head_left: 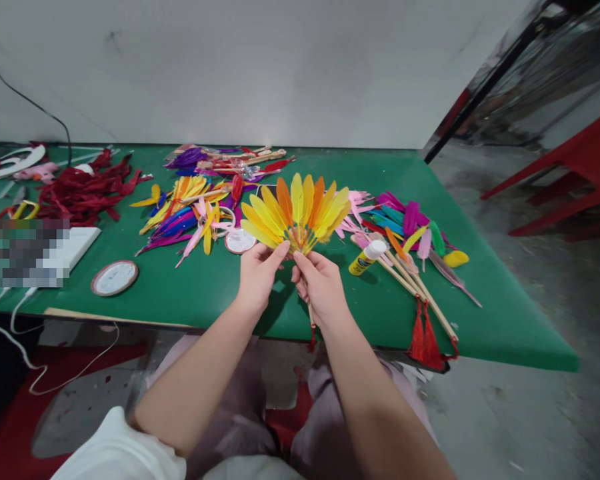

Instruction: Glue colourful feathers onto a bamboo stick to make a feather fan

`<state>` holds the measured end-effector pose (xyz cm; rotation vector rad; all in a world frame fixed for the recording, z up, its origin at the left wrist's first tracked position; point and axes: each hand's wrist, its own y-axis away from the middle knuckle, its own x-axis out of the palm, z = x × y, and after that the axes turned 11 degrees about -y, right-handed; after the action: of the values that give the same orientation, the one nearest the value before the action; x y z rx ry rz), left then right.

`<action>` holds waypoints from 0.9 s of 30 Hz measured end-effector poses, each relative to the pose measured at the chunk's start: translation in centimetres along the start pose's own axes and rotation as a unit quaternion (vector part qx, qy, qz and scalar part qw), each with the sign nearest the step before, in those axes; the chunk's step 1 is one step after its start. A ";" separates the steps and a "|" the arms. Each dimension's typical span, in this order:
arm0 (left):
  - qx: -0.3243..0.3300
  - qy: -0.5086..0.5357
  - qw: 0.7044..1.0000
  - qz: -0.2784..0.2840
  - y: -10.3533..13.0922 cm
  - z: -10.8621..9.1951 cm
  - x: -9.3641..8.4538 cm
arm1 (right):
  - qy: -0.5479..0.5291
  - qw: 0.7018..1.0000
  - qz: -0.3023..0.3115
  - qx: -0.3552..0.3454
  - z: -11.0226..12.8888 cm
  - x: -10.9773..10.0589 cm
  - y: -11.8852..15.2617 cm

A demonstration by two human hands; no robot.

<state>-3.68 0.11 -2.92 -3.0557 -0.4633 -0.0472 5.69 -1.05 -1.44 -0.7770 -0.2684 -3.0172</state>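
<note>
A fan of yellow and orange feathers [300, 207] is spread upright above the green table. My left hand [263, 270] pinches its base from the left, the thumb near the feather quills. My right hand [320, 283] is closed round the base on the other side, its thumb close to my left thumb. A thin wooden handle with a short red tassel [312, 339] hangs below my right hand. Just right of the fan, a yellow glue bottle with a white cap [368, 258] leans over the table.
Wooden handles [431, 300] with red tassels [425, 340] lie right, by loose coloured feathers [407, 217]. Feather piles [180, 207] and dark red strips [83, 190] lie left, with a round lid [114, 277] and white box [83, 250]. A wall rises behind the table [190, 287].
</note>
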 end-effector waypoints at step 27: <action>0.017 -0.012 1.000 -0.002 0.0 0.0 0.1 | 0.005 1.000 -0.008 -0.014 0.1 0.3 0.2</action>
<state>-3.64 0.14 -2.90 -3.0249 -0.4679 -0.0026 5.48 -1.23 -1.22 -0.7657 -0.2322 -3.0448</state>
